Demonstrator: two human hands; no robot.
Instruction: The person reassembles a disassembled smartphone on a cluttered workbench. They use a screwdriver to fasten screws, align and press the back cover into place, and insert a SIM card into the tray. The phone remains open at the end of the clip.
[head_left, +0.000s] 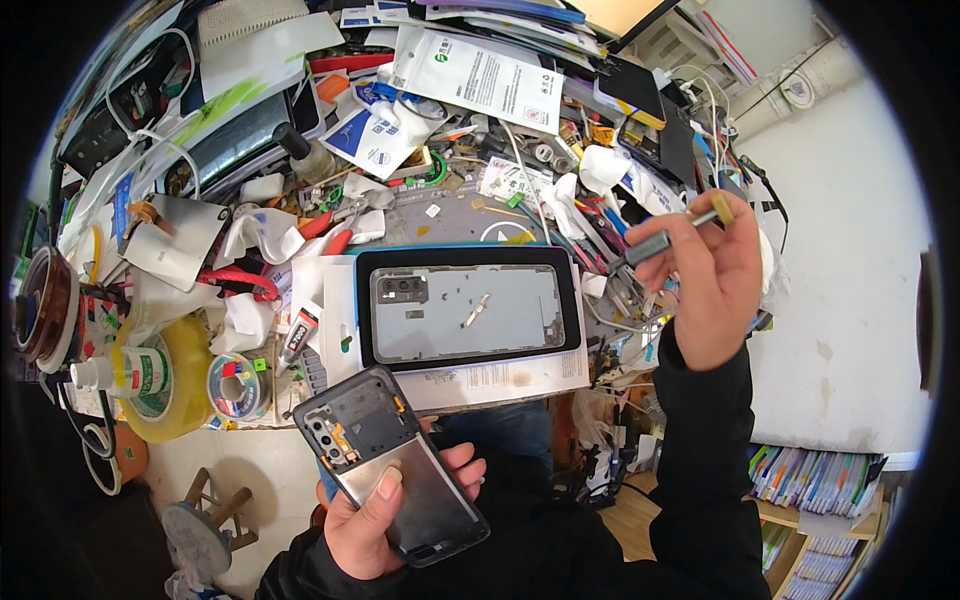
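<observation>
Below the table's front edge, my left hand (368,520) grips an opened smartphone (410,470), tilted, its thumb lying across the silvery battery area. The phone's camera lenses and orange flex strips show at its upper end. My right hand (705,275) is raised at the right, fingers closed around a slim screwdriver (652,248) with a dark ridged grip; a metal shaft and yellowish end stick out past the fingers. On the table lies a grey phone-back-shaped panel (500,300) in a black frame (470,256). Several tiny dark bits and a small silvery strip (476,311) rest on it.
White card (545,375) lies beneath the black frame. At left stand a yellow tape roll (180,380), a solder spool (238,386) and a glue tube (298,335). Red-handled pliers (240,282), papers and small parts crowd the table. A stool (195,535) stands below left.
</observation>
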